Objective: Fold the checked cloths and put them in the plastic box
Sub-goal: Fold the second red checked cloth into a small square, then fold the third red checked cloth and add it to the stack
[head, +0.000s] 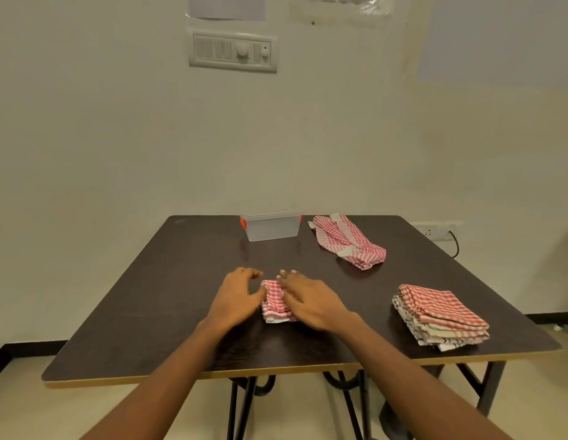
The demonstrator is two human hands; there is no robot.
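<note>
Both hands are on the small folded cloth (274,302) in the middle of the table (168,290). At its left edge, my left hand (236,298) has bent fingers and its thumb against the fabric; I cannot tell whether it pinches. My right hand (311,303) lies flat, fingers fairly straight, pressing the bundle down. Farther back stands the plastic box (271,227), seemingly lidded, then a crumpled cloth (347,241) and, nearer, a folded stack (439,315). If I lift carelessly, the folds could spring open, and a shut lid would block the drop.
</note>
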